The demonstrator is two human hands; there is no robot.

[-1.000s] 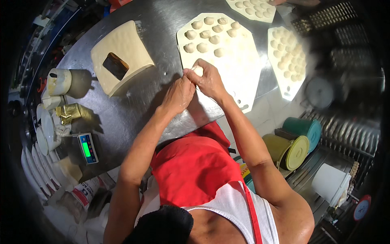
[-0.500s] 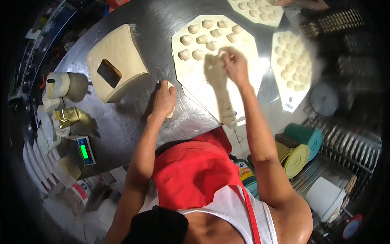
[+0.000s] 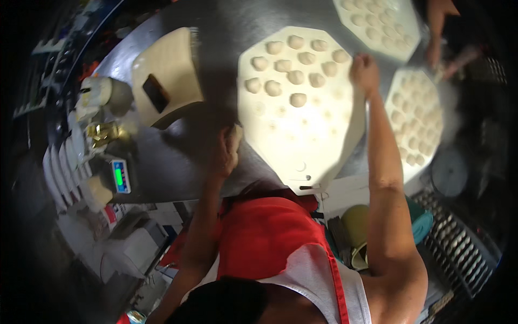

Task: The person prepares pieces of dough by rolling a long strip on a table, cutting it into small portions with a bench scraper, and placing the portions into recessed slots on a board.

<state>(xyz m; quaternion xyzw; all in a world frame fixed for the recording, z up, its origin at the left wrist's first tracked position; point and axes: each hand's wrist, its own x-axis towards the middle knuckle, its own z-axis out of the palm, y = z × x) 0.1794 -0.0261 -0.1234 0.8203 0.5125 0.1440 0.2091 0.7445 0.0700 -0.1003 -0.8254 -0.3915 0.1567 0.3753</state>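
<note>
My left hand [image 3: 226, 151] is closed round a pale piece of dough [image 3: 234, 141] on the steel table, left of a white octagonal board [image 3: 302, 146]. Several small dough lumps [image 3: 298, 100] stand on the board's upper part, with shallow round marks below them. My right hand [image 3: 365, 70] is at the board's upper right edge with fingers curled; what they hold, if anything, is blurred. A folded dough sheet [image 3: 172, 65] with a dark rectangular object [image 3: 156, 93] on it lies at the left.
Two more boards of dough pieces [image 3: 376, 24] [image 3: 415, 119] lie at the right, by another person's hand [image 3: 431, 54]. A scale [image 3: 120, 175], a white container [image 3: 95, 92] and a gold packet [image 3: 102, 134] line the left. Buckets [image 3: 356, 221] and racks [image 3: 458, 237] stand below right.
My hands have parted: the right moved up and right to the board's edge, the left stayed lower with dough. Another lump now sits on the board. The view has shifted.
</note>
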